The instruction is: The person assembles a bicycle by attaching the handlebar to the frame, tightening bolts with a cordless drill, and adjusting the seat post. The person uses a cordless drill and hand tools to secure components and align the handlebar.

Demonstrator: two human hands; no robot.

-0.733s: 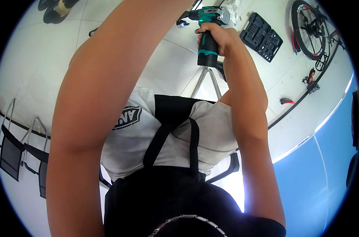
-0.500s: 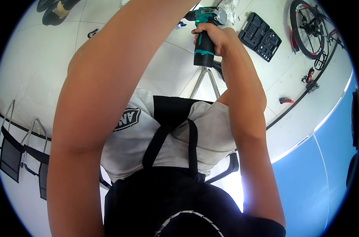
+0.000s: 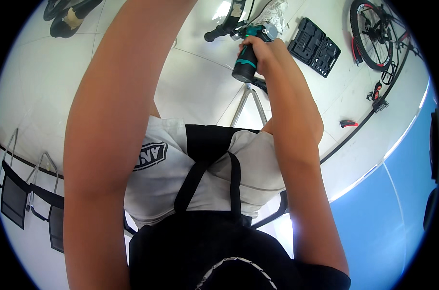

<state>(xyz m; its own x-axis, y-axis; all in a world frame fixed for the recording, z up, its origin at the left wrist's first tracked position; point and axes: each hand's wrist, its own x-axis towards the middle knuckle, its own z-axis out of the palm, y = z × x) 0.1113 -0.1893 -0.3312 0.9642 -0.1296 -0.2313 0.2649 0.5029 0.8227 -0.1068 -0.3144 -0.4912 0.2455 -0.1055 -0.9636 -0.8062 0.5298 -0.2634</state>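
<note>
My right hand (image 3: 258,52) is wrapped round the handle of a teal and black cordless drill (image 3: 245,67). Its body points up and away from me, and the tip is hard to make out. Close to the drill's front, a black bar with a rubber grip (image 3: 219,33), which looks like a bicycle handlebar, comes down from the top edge with thin cables beside it. Whether drill and bar touch, I cannot tell. My left forearm (image 3: 127,87) stretches up past the top edge, so my left hand is out of sight.
An open black tool case (image 3: 315,47) lies on the tiled floor at right. Beyond it are a bicycle wheel (image 3: 371,36) and a red and black part (image 3: 348,123). A metal stand leg (image 3: 243,104) rises before my knees. Folding chairs (image 3: 14,195) stand at left.
The drill has tilted, its base swinging slightly left. The black bar with its grip has come into view at the top. My left arm has shifted left.
</note>
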